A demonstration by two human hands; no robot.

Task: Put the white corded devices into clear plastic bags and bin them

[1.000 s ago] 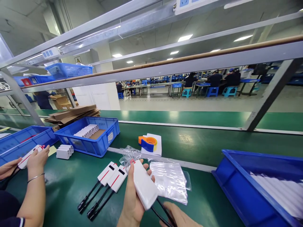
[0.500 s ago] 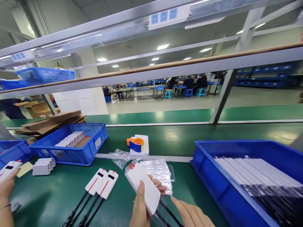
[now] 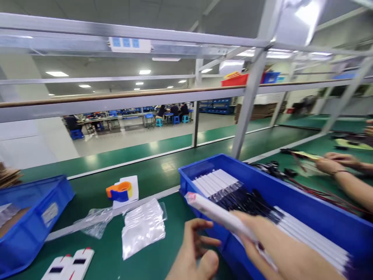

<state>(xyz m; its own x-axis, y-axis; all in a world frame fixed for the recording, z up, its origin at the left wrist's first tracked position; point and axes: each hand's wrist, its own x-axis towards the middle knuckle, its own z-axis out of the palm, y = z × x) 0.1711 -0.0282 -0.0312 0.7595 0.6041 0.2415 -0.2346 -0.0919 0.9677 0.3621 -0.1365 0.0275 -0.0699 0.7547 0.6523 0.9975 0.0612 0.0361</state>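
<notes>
The right hand is clamped round a white box, above the near edge of the blue bin, its tip by the bin's left corner. The left hand, fingers apart, hovers beside that edge. Clear bags lie left, on the table.

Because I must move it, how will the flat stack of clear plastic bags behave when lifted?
The stack of clear plastic bags will probably sag, since the thin film looks wrinkled. It may feel slippery, because its surface is glossy. Layers could slide apart: one sticks out.
</notes>
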